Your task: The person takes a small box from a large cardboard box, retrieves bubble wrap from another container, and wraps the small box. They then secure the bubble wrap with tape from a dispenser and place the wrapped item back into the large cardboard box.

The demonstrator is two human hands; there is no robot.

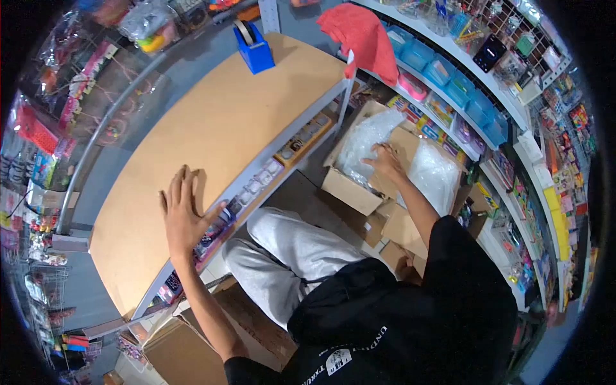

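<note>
My left hand (185, 215) rests flat near the front edge of the wooden tabletop (212, 122), fingers spread and nothing in them. To the right, my right hand (386, 160) reaches over an open cardboard box (351, 191), its fingers apart and slightly bent. Beside its fingertips lies a crumpled sheet of clear bubble wrap (364, 144) in the box's left part. A second bundle of bubble wrap (431, 176) sits on the other side of the hand. Whether the fingertips touch the wrap or the cardboard flap cannot be told.
A blue tape dispenser (256, 54) stands at the table's far end. A red cloth (362, 38) hangs at its right corner. Blue plastic bins (443, 70) line the shelf behind the box. Another cardboard box (183, 353) stands by my left arm. Packaged goods hang on both sides.
</note>
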